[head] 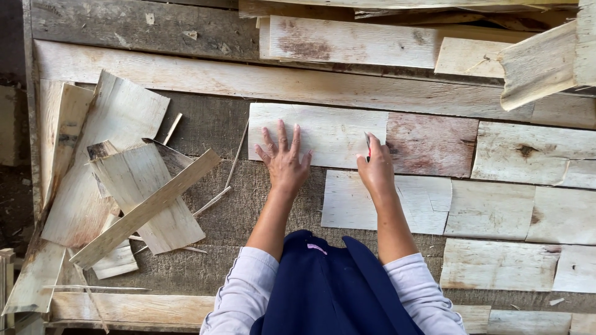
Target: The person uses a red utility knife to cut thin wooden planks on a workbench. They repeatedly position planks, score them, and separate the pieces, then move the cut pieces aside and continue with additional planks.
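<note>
Head view: left hand (285, 159) flat on pale veneer sheet (323, 134)

head view: single, worn on head | faces straight down | close over workbench (205, 124), forearms entering from the bottom edge

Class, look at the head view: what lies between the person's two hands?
Only a bare stretch of the pale veneer sheet that the left hand presses flat; the right hand holds a small red tool.
</note>
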